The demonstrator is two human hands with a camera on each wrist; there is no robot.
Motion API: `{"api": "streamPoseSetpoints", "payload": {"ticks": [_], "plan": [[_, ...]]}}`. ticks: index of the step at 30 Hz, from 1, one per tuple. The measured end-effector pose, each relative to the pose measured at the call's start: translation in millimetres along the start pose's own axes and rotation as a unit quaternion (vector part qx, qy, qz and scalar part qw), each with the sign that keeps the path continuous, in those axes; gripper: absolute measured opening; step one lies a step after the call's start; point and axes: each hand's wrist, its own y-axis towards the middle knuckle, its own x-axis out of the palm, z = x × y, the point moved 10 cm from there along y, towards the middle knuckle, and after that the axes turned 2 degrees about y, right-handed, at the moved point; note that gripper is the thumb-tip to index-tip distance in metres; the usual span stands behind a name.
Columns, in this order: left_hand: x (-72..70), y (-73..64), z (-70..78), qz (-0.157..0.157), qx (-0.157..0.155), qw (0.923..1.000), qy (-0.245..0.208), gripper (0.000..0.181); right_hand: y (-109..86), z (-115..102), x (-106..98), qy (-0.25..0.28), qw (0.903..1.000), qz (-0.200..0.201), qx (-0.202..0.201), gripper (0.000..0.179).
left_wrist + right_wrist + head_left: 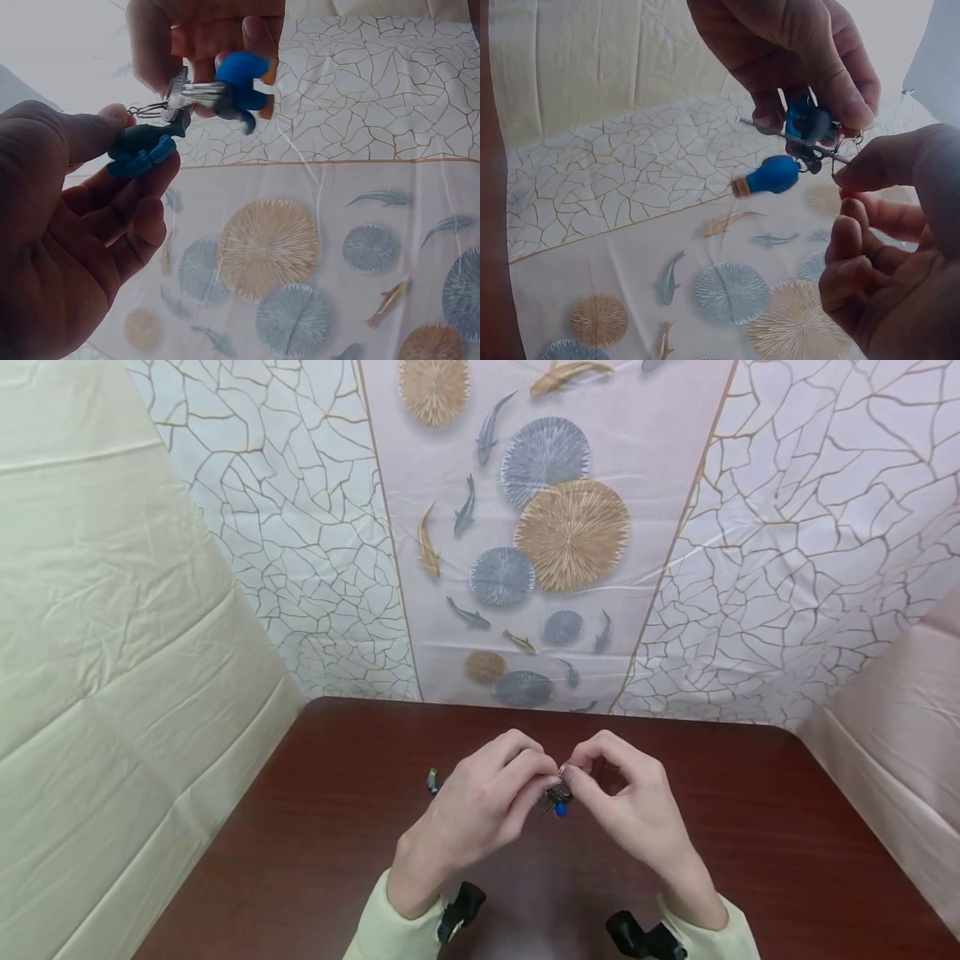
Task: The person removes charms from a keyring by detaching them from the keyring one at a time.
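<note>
By the rounded blue charm (774, 175), the left hand (483, 789) pinches a dark teal figure (139, 142), the right hand (633, 793) a thin metal ring (562, 769); seemingly ring-work, next wanting steadiness.

fingertips nearly meet: gap between left hand (480, 793) and right hand (630, 797) filled by charm cluster (559, 797); thin rod (772, 135) and blue piece (774, 175) jut out of it, narrowing any passage there. left of left hand, a small loose piece (432, 781) blocks the near way; table (750, 827) passable beyond it, also right of right hand. patterned cloth (525, 635) limits the far edge, wrist cameras (463, 903) crowd the lane between forearms.
</note>
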Motion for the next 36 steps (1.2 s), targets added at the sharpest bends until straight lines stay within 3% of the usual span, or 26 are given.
{"api": "streamPoseSetpoints", "payload": {"ticks": [3,10,18,24,28,32,34,36], "plan": [[0.5,0.2,-0.6,-0.003,-0.003,1.0,-0.003,0.005,-0.5,1.1,1.4,-0.012,0.9998,-0.008,0.011,0.022],[-1.1,0.3,-0.7,-0.002,-0.004,1.0,-0.009,0.006,0.2,-20.4,2.8,0.021,0.9942,0.0,-0.105,0.036],[-3.5,0.4,-0.1,0.002,-0.003,1.0,-0.007,0.007,0.0,-23.3,1.7,0.015,0.9914,0.01,-0.129,0.034],[-4.7,0.9,1.8,0.012,0.006,0.9999,-0.007,0.005,0.4,-22.8,-1.6,0.056,0.9928,0.024,-0.103,0.033],[-4.2,0.8,0.8,0.013,0.003,0.9999,-0.01,0.005,-0.3,-9.3,-3.0,0.047,0.9979,0.022,-0.039,0.03],[-3.3,0.5,-0.9,0.01,-0.001,0.9998,-0.018,0.005,-0.8,1.8,1.3,0.021,0.9996,-0.005,0.019,0.026],[-3.0,0.4,-1.5,0.009,-0.002,0.9998,-0.02,0.006,-0.4,0.1,4.9,0.017,0.9996,-0.018,0.011,0.027],[-2.7,0.5,-1.9,0.008,-0.003,0.9997,-0.022,0.005,0.2,-7.0,6.8,0.018,0.9991,-0.022,-0.03,0.029]]}}
